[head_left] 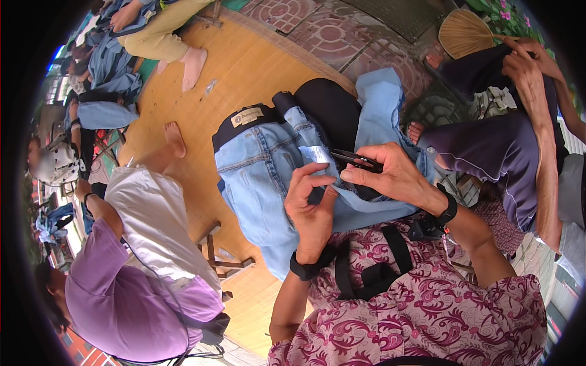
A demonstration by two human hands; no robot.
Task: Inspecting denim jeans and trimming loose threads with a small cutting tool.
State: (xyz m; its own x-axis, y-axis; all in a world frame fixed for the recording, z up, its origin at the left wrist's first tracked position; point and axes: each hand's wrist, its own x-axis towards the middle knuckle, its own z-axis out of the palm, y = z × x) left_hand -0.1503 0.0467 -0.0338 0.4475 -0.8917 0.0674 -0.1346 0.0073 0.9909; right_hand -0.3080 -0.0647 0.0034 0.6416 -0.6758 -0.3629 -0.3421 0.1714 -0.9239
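Note:
A pair of light blue jeans [253, 155] with a black inner waistband and a beige patch lies across my lap. My left hand [311, 207] has its fingers bent, the index fingertip at the lower end of a small white label [315, 155] on the denim. In my right hand [397, 174] is a pair of black thread snips [357, 160], gripped between thumb and fingers. Their tips point left, close beside the label. Whether the blades touch a thread is too small to make out.
On my left sits a person in a purple shirt [119, 299]. To the right, another person in dark trousers [488, 161] has a woven fan [465, 33] nearby. More people with denim are at the far left. A tan mat [226, 67] covers the floor, with a small wooden stool [223, 259] on it.

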